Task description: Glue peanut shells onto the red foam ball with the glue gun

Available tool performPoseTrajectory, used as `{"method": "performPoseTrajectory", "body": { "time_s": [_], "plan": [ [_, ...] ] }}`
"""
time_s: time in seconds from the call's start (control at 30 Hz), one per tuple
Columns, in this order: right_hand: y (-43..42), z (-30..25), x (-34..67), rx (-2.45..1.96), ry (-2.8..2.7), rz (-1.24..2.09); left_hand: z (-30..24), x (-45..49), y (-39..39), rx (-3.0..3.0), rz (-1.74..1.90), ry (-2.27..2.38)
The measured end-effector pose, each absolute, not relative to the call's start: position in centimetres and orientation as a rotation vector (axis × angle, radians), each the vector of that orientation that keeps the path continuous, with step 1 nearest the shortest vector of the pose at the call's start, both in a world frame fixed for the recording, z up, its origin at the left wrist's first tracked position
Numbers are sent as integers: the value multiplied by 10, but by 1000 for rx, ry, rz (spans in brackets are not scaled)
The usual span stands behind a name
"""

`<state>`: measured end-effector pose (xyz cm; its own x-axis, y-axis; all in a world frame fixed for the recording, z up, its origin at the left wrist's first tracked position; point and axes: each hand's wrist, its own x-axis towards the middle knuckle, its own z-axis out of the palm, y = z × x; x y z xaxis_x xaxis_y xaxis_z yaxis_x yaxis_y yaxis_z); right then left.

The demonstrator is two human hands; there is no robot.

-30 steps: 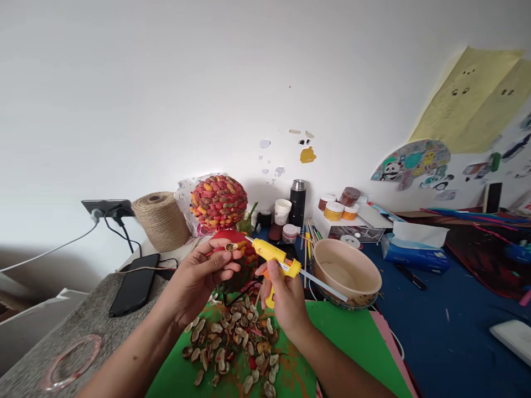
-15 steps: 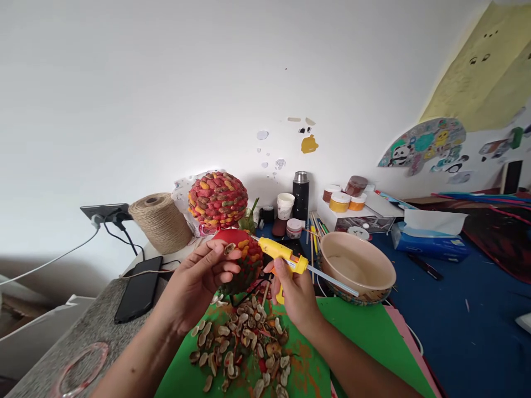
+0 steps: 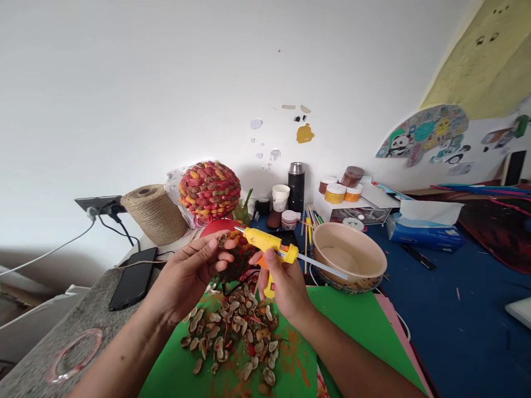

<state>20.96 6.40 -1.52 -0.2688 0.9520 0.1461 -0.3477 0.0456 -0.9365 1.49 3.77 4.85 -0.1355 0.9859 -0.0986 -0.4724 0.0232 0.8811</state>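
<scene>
My left hand (image 3: 188, 268) pinches half a peanut shell (image 3: 223, 240) between thumb and fingertips, its hollow side showing. My right hand (image 3: 286, 282) grips a yellow hot glue gun (image 3: 265, 240), a clear glue stick (image 3: 323, 266) poking out of its back. The gun's nozzle points left, just above and right of the shell; whether they touch I cannot tell. Behind my hands sits a red ball (image 3: 219, 225), partly covered with painted shells and largely hidden. Loose peanut shells (image 3: 238, 320) are heaped on the green sheet (image 3: 348, 320) below.
A finished-looking ball of red and orange shells (image 3: 210, 189) stands behind, beside a twine spool (image 3: 150, 215). A phone (image 3: 133, 279) lies at left. Toward the right are a beige bowl (image 3: 349, 251), a black flask (image 3: 296, 188), paint jars (image 3: 335, 193) and a tissue pack (image 3: 425, 232).
The whole view has shifted slightly, with things now a little further left and higher. My left hand still pinches the shell, and the glue gun's nozzle is nearer to it.
</scene>
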Motion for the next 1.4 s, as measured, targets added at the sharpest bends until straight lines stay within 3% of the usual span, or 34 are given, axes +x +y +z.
{"method": "performPoseTrajectory", "body": {
  "time_s": [0.5, 1.4],
  "plan": [
    [71, -18, 212, -682, -1147, 1513, 43, 32, 30, 859, 1292, 991],
    [66, -4, 211, -713, -1086, 1571, 38, 41, 24, 1112, 1308, 1100]
  ]
}}
